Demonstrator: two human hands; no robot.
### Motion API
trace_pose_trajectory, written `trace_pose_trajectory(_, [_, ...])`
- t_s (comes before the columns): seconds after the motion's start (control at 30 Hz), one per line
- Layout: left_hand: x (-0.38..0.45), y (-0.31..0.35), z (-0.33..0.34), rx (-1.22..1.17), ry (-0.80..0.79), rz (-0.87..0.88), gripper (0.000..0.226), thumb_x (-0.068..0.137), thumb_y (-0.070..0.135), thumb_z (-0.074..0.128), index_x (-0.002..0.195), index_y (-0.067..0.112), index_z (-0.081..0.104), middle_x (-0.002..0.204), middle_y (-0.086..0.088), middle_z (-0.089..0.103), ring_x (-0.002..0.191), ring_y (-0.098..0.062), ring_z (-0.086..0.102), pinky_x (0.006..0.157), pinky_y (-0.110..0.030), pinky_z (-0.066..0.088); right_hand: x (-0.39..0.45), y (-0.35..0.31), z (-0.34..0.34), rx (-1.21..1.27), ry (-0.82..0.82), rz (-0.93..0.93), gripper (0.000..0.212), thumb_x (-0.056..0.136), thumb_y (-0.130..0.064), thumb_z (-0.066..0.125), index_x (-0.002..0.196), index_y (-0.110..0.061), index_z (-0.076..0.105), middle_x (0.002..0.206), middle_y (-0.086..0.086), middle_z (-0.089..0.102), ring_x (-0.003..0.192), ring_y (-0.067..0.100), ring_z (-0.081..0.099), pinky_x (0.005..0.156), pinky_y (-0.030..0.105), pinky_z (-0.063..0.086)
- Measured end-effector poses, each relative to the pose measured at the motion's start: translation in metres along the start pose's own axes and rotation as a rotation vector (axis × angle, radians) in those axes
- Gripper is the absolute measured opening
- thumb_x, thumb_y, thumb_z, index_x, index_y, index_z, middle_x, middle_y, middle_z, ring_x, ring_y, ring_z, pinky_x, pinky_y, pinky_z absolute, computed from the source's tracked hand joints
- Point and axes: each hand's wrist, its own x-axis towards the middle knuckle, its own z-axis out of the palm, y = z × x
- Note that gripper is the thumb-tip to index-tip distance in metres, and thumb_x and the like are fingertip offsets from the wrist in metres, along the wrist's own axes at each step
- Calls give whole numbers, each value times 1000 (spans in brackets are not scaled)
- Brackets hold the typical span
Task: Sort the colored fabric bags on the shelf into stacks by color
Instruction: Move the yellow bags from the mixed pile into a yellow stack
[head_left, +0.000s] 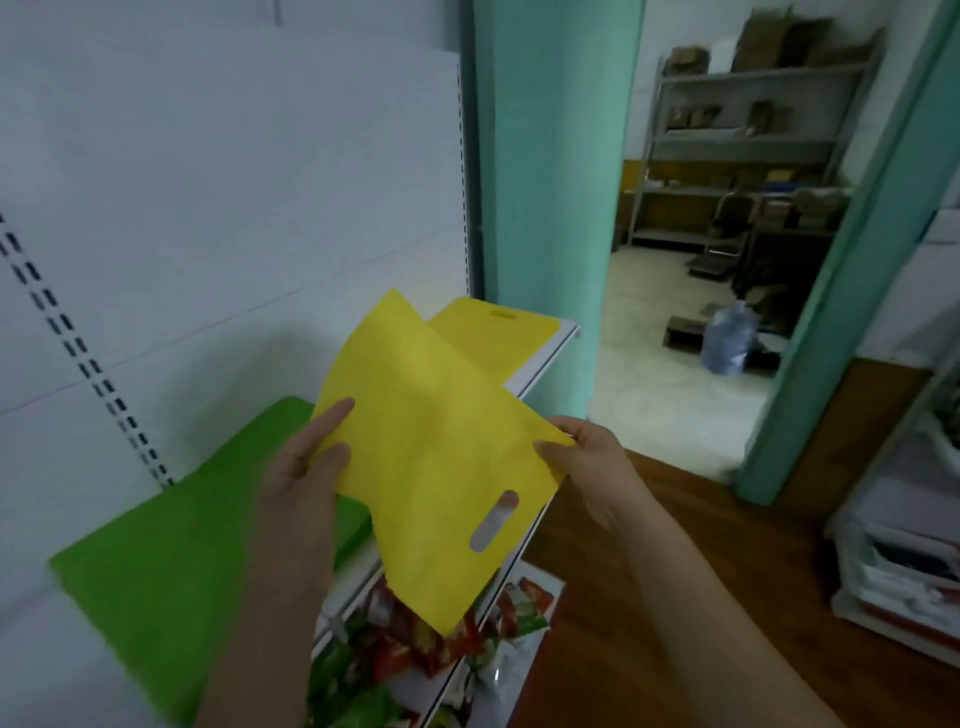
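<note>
Already the white metal shelf (545, 358) carries two colour groups, so the sorting looks well begun. The biggest one is the pile of bright green flat fabric bags (171, 535), which lies on the left part of the shelf against the white back panel (234, 182). At the far right end lies a flat yellow fabric bag with a cut-out handle slot (493, 332); I cannot tell if it is one bag or a small stack.

Between these two, above the shelf edge, the person holds a yellow fabric bag with an oval handle hole (436, 457) in the air. The left hand (311, 457) pinches its left edge, thumb on top. The right hand (587, 457) grips the right corner with its fingers (550, 449) curled over it. I judge that this bag must go to the yellow place, so at least this step is left.

The green pile is blurred and cut partly by the left arm, so no count is possible. Below, the colourful snack packets (415, 634) on the lower shelf are hard to read. If other unsorted bags remain, they are not in view.
</note>
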Motion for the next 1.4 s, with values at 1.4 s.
trace_pose_trajectory(1.4, [88,-85,162,1302,835,-86,54,97,47,51,147,28,42,137,11,46,119,-6,47,102,-27,44,308,-113,165,-206,-665,-967,37,96,-37,56,122,-11,60,124,8,61,117,28,52,97,35,41])
